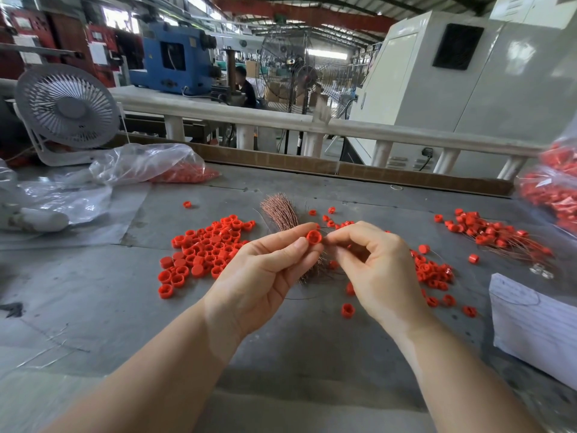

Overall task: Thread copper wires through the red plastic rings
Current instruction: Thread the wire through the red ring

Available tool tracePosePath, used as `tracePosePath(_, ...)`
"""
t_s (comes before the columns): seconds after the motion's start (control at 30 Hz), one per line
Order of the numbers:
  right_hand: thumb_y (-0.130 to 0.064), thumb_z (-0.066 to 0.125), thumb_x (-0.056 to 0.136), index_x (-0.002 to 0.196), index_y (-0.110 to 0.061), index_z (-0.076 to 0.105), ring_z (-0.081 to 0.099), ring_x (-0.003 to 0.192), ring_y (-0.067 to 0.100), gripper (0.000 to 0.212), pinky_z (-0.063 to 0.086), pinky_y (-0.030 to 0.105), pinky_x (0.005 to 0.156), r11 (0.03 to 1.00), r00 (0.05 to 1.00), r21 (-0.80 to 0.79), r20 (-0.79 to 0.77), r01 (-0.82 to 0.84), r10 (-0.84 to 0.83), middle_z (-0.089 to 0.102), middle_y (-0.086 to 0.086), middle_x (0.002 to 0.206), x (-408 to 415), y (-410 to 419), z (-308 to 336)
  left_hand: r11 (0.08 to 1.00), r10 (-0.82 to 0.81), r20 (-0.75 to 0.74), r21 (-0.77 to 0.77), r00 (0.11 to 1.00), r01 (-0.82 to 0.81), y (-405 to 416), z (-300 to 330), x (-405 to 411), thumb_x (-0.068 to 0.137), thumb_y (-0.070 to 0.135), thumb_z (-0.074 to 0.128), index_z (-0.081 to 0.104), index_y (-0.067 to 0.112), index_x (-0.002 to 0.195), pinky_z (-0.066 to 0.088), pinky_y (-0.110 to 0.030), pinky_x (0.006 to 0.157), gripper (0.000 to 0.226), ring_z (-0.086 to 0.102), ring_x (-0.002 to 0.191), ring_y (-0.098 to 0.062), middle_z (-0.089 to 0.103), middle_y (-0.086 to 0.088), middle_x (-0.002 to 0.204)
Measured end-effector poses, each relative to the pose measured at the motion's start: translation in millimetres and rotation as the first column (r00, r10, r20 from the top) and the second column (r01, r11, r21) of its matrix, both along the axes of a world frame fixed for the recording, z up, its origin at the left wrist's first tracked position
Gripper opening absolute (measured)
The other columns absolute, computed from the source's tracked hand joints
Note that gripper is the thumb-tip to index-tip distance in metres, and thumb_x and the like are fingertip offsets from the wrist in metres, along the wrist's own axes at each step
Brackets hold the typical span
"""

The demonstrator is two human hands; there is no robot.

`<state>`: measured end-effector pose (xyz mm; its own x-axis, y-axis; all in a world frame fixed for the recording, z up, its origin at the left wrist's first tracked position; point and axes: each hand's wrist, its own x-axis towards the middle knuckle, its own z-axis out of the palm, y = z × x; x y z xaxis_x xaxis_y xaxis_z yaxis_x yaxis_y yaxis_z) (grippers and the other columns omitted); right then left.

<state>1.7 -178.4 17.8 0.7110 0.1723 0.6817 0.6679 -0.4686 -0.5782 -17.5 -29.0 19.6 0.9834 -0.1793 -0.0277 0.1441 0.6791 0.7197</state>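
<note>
Red ring pinched above the copper bundle

Red plastic, short and hollow, the ring (313, 237) is pinched between thumb and forefinger of the left hand (265, 270), its open end turned toward the camera. It is held just in front of the copper wire bundle (281, 210). The right hand (374, 270), fingers curled, is pinched beside the ring; any wire in it cannot be made out. Loose rings (203, 248) are heaped left of the bundle on the grey table (93, 307).

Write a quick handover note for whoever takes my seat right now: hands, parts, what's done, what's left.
Left hand pinches one red ring. Right hand pinches at the ring's side, seemingly a wire too thin to make out.
Wire bundle lies just behind the hands. Loose rings sit left.
Done: a wired pile far right.
Left: this ring, then the loose ones.
</note>
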Motion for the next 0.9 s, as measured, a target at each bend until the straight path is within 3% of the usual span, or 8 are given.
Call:
tracePosePath(0.23,-0.003,0.068,0.081,0.08,-0.022,0.071,0.058,0.06,0.001,0.02,0.039,0.005,0.052,0.998,0.997,0.034,-0.063,-0.043,0.046,0.063,-0.016,0.07,-0.3,-0.3,-0.9,1.0,0.002,-0.003,-0.025,1.0,-0.003,-1.3,0.2,-0.6,0.064,-0.003,0.058,0.077,0.007,0.075,0.055,-0.016,0.06,0.025,0.071,0.073,-0.013,0.073,-0.011,0.079)
tracePosePath(0.43,-0.012,0.067,0.08,0.078,-0.033,0.066,0.061,0.064,0.005,0.022,0.041,0.008,0.053,0.996,0.997,0.057,-0.039,-0.063,0.066,0.065,-0.011,0.07,-2.5,2.2,2.3,1.0,0.001,0.001,-0.026,1.0,-0.001,-1.6,0.9,-1.2,0.064,-0.002,0.058,0.077,0.007,0.074,0.054,-0.015,0.059,0.024,0.071,0.072,-0.013,0.073,-0.01,0.078)
tracePosePath(0.63,-0.007,0.07,0.081,0.081,-0.023,0.072,0.061,0.065,0.006,0.016,0.041,0.007,0.051,0.997,0.996,0.056,-0.063,-0.055,0.059,0.065,-0.013,0.07,-2.5,0.7,2.6,0.999,0.002,0.006,-0.036,1.0,-0.002,-1.2,1.7,-1.9,0.065,-0.002,0.058,0.077,0.007,0.074,0.054,-0.015,0.058,0.023,0.071,0.071,-0.013,0.073,-0.01,0.078)
tracePosePath(0.77,-0.008,0.071,0.08,0.076,-0.034,0.066,0.061,0.063,0.0,0.027,0.041,0.006,0.054,0.993,0.992,0.084,-0.092,-0.078,0.086,0.065,-0.019,0.066,-4.4,2.5,4.3,0.999,0.004,0.008,-0.042,1.0,-0.004,-1.9,2.1,-2.5,0.064,-0.002,0.058,0.077,0.007,0.072,0.054,-0.015,0.058,0.023,0.071,0.07,-0.012,0.073,-0.01,0.078)
tracePosePath(0.9,-0.008,0.073,0.078,0.081,-0.025,0.062,0.061,0.063,0.002,0.021,0.047,0.017,0.064,0.982,0.982,0.169,-0.152,-0.088,0.114,0.067,-0.004,0.068,-4.6,4.2,4.2,0.999,-0.009,0.016,-0.049,1.0,0.009,-2.3,2.5,-3.6,0.064,-0.002,0.057,0.077,0.007,0.072,0.054,-0.015,0.058,0.023,0.071,0.07,-0.012,0.074,-0.011,0.08)
